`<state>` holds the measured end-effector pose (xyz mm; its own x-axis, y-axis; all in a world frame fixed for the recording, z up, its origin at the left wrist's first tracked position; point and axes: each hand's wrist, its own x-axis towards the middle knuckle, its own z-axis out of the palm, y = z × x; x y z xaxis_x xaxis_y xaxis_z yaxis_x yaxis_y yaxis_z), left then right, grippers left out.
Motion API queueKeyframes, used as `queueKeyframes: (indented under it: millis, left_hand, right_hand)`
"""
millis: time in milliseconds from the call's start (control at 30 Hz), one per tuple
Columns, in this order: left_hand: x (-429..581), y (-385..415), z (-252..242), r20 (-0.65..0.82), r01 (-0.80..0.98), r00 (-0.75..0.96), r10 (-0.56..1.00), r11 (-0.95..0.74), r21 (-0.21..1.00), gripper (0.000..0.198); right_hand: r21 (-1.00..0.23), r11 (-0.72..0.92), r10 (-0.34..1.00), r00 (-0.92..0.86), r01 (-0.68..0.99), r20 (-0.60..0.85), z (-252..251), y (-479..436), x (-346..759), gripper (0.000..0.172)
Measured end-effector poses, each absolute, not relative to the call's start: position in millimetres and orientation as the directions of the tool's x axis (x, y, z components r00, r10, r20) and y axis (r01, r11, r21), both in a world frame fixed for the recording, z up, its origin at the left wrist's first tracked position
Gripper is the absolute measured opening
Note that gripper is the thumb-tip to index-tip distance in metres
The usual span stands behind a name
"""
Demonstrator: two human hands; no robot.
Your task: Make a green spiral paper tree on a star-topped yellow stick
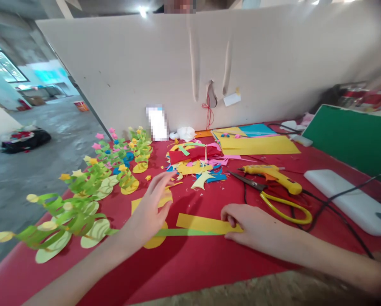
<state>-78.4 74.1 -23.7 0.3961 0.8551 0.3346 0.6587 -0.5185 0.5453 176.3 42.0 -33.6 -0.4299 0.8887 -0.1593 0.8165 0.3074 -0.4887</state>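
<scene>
My left hand (pixel 152 208) hovers over the red table with its fingers stretched out, above a yellow paper piece (pixel 136 205) and a yellow paper disc (pixel 155 241). It holds nothing. My right hand (pixel 254 225) rests on the table with its fingers curled, pressing down the right end of a yellow paper strip (pixel 199 223). A thin green paper strip (pixel 184 232) runs along the table below the yellow one, between the two hands.
Green paper plants with yellow and pink buds (pixel 82 199) fill the left of the red table (pixel 209 259). Paper scraps (pixel 196 163) lie in the middle. Yellow-handled scissors (pixel 282 208), a yellow glue gun (pixel 275 176), coloured sheets (pixel 257 142), a white box (pixel 352 199) and a white partition (pixel 241 63) are at right and behind.
</scene>
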Motion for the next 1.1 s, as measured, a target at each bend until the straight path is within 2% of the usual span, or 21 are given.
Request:
queueKeyframes:
  millis: [100, 167, 233, 300, 367, 433, 533, 633, 800, 933, 1100]
  left_hand:
    - [-78.9, 77.8, -14.2, 0.311, 0.646, 0.388, 0.867, -0.497, 0.579, 0.014]
    - [-80.1, 74.4, -9.0, 0.285, 0.648, 0.338, 0.897, -0.441, 0.621, 0.034]
    - [-82.7, 69.8, -5.5, 0.274, 0.638, 0.269, 0.923, -0.384, 0.667, 0.034]
    - [-87.0, 66.3, -3.9, 0.281, 0.617, 0.225, 0.933, -0.360, 0.700, 0.020]
    - [-92.7, 63.7, -4.2, 0.272, 0.608, 0.236, 0.933, -0.360, 0.707, 0.036]
    - [-99.2, 60.6, -6.4, 0.242, 0.633, 0.271, 0.932, -0.362, 0.685, 0.045]
    - [-107.5, 53.7, -12.9, 0.199, 0.699, 0.325, 0.924, -0.377, 0.607, 0.026]
    - [-111.6, 46.5, -20.9, 0.163, 0.744, 0.391, 0.906, -0.415, 0.523, 0.018]
    - [-112.7, 36.6, -24.0, 0.070, 0.773, 0.483, 0.873, -0.462, 0.434, 0.028]
    - [-117.5, 29.8, -17.4, 0.018, 0.796, 0.493, 0.870, -0.459, 0.394, 0.036]
    - [-126.5, 24.7, -19.2, -0.010, 0.820, 0.470, 0.882, -0.433, 0.374, 0.044]
  right_hand:
    - [-0.525, 0.282, 0.886, -0.428, 0.803, -0.179, -33.1, 43.6, 177.7, 0.013]
    - [-0.546, 0.272, 0.885, -0.429, 0.793, -0.182, -33.5, 42.6, 178.7, 0.013]
    - [-0.560, 0.265, 0.884, -0.430, 0.785, -0.184, -34.1, 40.7, 179.6, 0.014]
    - [-0.566, 0.258, 0.884, -0.428, 0.783, -0.189, -35.2, 38.9, 180.7, 0.015]
    - [-0.570, 0.253, 0.881, -0.429, 0.782, -0.198, -36.5, 37.7, 182.4, 0.017]
    - [-0.570, 0.251, 0.878, -0.432, 0.782, -0.206, -37.4, 37.2, 184.8, 0.018]
    - [-0.563, 0.251, 0.879, -0.430, 0.787, -0.208, -36.8, 38.1, 188.7, 0.025]
    - [-0.540, 0.252, 0.891, -0.411, 0.803, -0.195, -35.0, 41.0, 190.3, 0.032]
    - [-0.503, 0.273, 0.903, -0.399, 0.820, -0.161, -34.4, 46.3, 186.9, 0.038]
    - [-0.469, 0.318, 0.898, -0.420, 0.824, -0.130, -36.0, 45.9, 185.2, 0.037]
    - [-0.371, 0.406, 0.885, -0.461, 0.835, -0.068, -39.0, 44.4, 186.6, 0.034]
